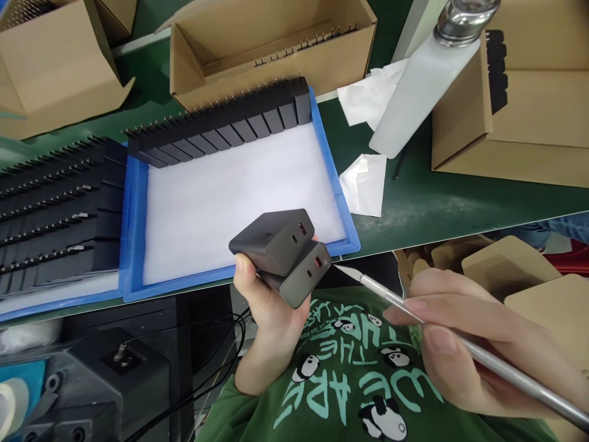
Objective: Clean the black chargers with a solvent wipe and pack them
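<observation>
Left hand (269,307): closed around two dark grey chargers, stacked one on the other, port faces turned toward the right hand. Upper charger (271,239) lies partly across the lower charger (299,279); each shows an orange port and a small oval port. Held just in front of the tray's near edge, above the person's green printed shirt (350,380).

Right hand (478,344): fingers pinched on a slim metal knife (460,347), pen-fashion. Blade tip points left, at or just beside the lower charger's port-face corner; contact cannot be told.

Blue tray (343,202): white liner, one row of black chargers (221,126) standing on edge along the far side, prongs up.

Second tray to the left: several rows of black chargers (55,209), closely packed.

Green tabletop (414,202): open cardboard box (271,43) behind the blue tray, holding more pronged units; another box (55,61) far left; a third box (519,104) far right. White cloths (368,184) lie between tray and right box. A pale dispenser bottle (423,86) with metal top stands beside them.
</observation>
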Demonstrator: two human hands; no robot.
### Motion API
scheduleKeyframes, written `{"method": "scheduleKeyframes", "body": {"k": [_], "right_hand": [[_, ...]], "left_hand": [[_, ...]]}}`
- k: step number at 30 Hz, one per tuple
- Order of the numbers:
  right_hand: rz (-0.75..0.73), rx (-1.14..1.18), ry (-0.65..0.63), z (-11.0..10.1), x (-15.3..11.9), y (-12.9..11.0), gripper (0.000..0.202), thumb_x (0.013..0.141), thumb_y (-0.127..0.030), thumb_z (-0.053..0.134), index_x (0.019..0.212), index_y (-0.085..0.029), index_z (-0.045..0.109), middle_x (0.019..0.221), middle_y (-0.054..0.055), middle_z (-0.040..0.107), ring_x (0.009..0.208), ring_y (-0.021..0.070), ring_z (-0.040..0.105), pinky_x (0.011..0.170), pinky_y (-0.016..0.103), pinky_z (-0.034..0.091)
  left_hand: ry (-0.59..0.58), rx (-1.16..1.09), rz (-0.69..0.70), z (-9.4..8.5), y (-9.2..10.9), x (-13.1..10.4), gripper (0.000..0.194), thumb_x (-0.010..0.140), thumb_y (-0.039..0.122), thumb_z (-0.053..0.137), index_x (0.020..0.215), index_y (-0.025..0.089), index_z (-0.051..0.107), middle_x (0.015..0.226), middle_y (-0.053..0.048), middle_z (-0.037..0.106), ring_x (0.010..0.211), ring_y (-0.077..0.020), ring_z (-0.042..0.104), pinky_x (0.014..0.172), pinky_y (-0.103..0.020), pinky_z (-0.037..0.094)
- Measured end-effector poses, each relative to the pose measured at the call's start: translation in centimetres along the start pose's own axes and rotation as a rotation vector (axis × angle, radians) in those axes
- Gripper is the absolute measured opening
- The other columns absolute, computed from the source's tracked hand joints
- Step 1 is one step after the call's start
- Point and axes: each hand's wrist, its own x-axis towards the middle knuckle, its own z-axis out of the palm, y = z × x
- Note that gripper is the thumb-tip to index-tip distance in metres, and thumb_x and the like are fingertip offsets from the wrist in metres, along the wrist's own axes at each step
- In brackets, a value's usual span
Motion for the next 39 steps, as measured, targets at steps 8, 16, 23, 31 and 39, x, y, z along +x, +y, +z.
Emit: {"method": "scheduleKeyframes", "body": {"k": [8,16,23,31,39], "right_hand": [[0.026,-0.009,-0.011,0.2,0.1,0.1,0.026,0.089,-0.005,0.059,0.109,-0.018,0.068,0.076,0.006,0.067,0.065,0.0173,0.058,0.051,0.035,0.046],[0.065,-0.036,-0.009,0.3,0.2,0.0,0.023,0.088,-0.007,0.059,0.106,-0.020,0.068,0.073,0.006,0.065,0.064,0.0169,0.058,0.050,0.034,0.047],[0.103,-0.050,-0.087,-0.2,0.1,-0.1,0.024,0.091,-0.011,0.057,0.110,-0.023,0.067,0.074,0.006,0.066,0.063,0.0169,0.058,0.052,0.034,0.050],[0.112,-0.047,-0.096,-0.2,0.3,-0.2,0.026,0.089,-0.010,0.058,0.109,-0.024,0.066,0.073,0.004,0.064,0.061,0.0165,0.057,0.050,0.034,0.050],[0.071,-0.014,-0.028,-1.2,0.0,0.4,0.030,0.086,-0.011,0.061,0.112,-0.024,0.070,0.069,0.004,0.064,0.058,0.0180,0.057,0.046,0.035,0.044]], "left_hand": [[-0.024,0.027,0.071,-0.1,-0.3,0.3,0.048,0.071,0.067,0.077,0.099,0.028,0.075,0.100,0.000,0.075,0.082,-0.0162,0.070,0.075,-0.025,0.062],[-0.036,0.075,0.152,-0.4,-0.6,0.2,0.044,0.077,0.066,0.071,0.103,0.030,0.071,0.103,0.001,0.073,0.080,-0.0167,0.070,0.076,-0.030,0.062],[-0.020,0.185,0.122,-0.3,-0.3,-0.2,0.041,0.084,0.069,0.061,0.108,0.035,0.069,0.115,0.003,0.073,0.112,-0.0239,0.067,0.086,-0.030,0.059],[-0.042,0.222,0.141,-0.3,-0.4,-0.5,0.047,0.084,0.071,0.061,0.109,0.033,0.070,0.102,0.000,0.074,0.116,-0.0284,0.066,0.089,-0.034,0.059],[-0.051,0.184,0.134,-0.6,-0.4,-0.3,0.045,0.085,0.068,0.062,0.115,0.035,0.068,0.107,0.001,0.073,0.111,-0.0243,0.067,0.088,-0.031,0.058]]}}
